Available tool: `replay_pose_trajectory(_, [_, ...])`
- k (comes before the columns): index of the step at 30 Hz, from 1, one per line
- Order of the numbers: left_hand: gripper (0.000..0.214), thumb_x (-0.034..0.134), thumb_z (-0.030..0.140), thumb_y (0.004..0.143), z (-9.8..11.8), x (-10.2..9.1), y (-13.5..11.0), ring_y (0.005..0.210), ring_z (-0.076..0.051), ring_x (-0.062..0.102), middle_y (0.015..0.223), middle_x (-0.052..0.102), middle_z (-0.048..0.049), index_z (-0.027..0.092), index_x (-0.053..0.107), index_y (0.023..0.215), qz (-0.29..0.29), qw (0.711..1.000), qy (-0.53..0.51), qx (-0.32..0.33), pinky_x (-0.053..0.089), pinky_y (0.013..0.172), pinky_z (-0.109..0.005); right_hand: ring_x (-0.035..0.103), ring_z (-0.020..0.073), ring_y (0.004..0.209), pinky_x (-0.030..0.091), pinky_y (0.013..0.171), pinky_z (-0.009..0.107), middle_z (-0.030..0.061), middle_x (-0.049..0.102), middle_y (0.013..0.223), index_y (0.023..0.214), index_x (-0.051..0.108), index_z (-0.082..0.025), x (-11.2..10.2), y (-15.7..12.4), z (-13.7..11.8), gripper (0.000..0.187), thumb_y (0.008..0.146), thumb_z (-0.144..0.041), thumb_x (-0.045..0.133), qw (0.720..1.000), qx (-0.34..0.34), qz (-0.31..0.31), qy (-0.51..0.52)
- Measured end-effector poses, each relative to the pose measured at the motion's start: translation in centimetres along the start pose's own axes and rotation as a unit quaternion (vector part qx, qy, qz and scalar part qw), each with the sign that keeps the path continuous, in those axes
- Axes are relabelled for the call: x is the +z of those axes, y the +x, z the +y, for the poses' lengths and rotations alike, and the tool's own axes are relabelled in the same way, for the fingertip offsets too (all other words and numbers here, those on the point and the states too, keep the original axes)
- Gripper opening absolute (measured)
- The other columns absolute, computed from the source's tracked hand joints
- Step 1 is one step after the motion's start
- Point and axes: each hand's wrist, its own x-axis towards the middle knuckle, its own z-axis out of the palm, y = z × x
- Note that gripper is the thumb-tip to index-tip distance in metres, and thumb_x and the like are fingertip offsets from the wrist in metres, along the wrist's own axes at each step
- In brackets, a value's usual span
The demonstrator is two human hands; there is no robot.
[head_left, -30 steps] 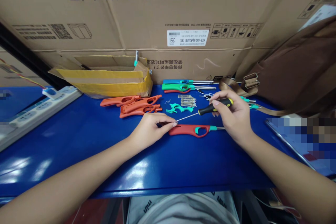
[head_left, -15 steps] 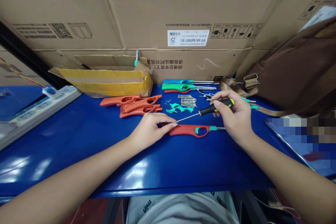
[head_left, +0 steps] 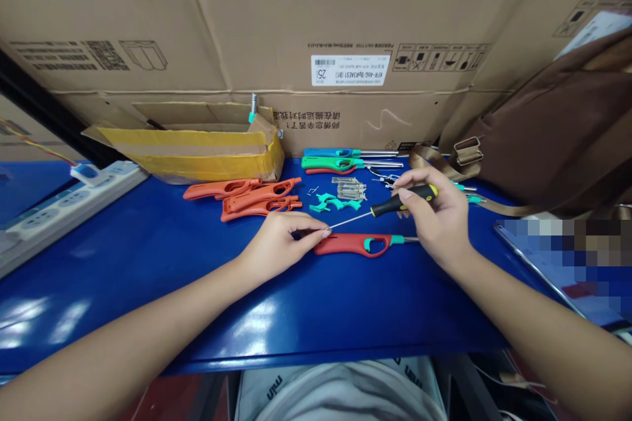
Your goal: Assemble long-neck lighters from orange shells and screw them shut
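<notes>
My right hand [head_left: 439,217] grips a screwdriver [head_left: 405,201] with a black and yellow handle, its thin shaft slanting down to the left. At the shaft's tip, the thumb and forefinger of my left hand [head_left: 281,240] are pinched together. Whatever they pinch is too small to make out. Just below the tip lies a red gas lighter [head_left: 343,244] with a turquoise trigger and a metal tube, its left end close to my left fingertips. Behind it are turquoise plastic parts [head_left: 336,203] and several clear parts [head_left: 350,189] in a small pile.
Orange lighter shells [head_left: 259,197] lie at the left, before a yellow-taped cardboard box [head_left: 197,154]. Blue and green lighters [head_left: 328,162] rest at the back. A white power strip [head_left: 74,210] is far left; a brown bag [head_left: 553,118] and a phone-like device [head_left: 548,270] are right.
The view has shifted slightly, moving everything a little to the left. Both hands keep their hold, with the screwdriver tip still at my left fingertips.
</notes>
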Motion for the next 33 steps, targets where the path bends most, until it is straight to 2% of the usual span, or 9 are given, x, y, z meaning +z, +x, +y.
replay_pose_trajectory(5, [0.011, 0.070, 0.022, 0.092, 0.01, 0.05, -0.02, 0.079, -0.017, 0.073, 0.088, 0.080, -0.0031, 0.019, 0.081, 0.091, 0.004, 1.000, -0.002, 0.004, 0.057, 0.075, -0.026, 0.057, 0.0155, 0.064, 0.048, 0.054, 0.029, 0.0009, 0.065, 0.080, 0.086, 0.065, -0.025, 0.01, 0.04, -0.08, 0.005, 0.084, -0.020, 0.064, 1.000, 0.004, 0.007, -0.013])
replay_pose_trajectory(11, [0.011, 0.070, 0.022, 0.092, 0.10, 0.11, 0.02, 0.079, -0.017, 0.073, 0.088, 0.081, -0.0036, 0.018, 0.081, 0.091, 0.000, 1.000, 0.000, -0.001, 0.057, 0.074, -0.026, 0.056, 0.0139, 0.059, 0.047, 0.053, 0.028, 0.0001, 0.064, 0.079, 0.087, 0.065, -0.024, 0.04, -0.04, -0.20, 0.006, 0.084, -0.019, 0.063, 1.000, -0.005, -0.007, -0.023])
replay_pose_trajectory(22, [0.012, 0.070, 0.022, 0.092, 0.17, 0.08, 0.02, 0.078, -0.017, 0.073, 0.087, 0.080, -0.0032, 0.019, 0.081, 0.090, 0.002, 1.000, -0.004, -0.002, 0.057, 0.074, -0.027, 0.053, 0.0134, 0.058, 0.046, 0.053, 0.028, 0.0002, 0.065, 0.079, 0.086, 0.065, -0.024, -0.09, 0.03, -0.27, 0.006, 0.084, -0.019, 0.063, 0.999, -0.016, 0.008, -0.031])
replay_pose_trajectory(33, [0.012, 0.070, 0.023, 0.092, 0.06, 0.04, -0.07, 0.078, -0.017, 0.073, 0.087, 0.080, -0.0032, 0.019, 0.081, 0.090, 0.004, 1.000, -0.002, -0.002, 0.057, 0.073, -0.026, 0.058, 0.0152, 0.063, 0.049, 0.055, 0.028, 0.0005, 0.065, 0.078, 0.086, 0.065, -0.025, -0.05, -0.01, -0.30, 0.006, 0.083, -0.019, 0.063, 0.999, -0.010, 0.008, -0.033])
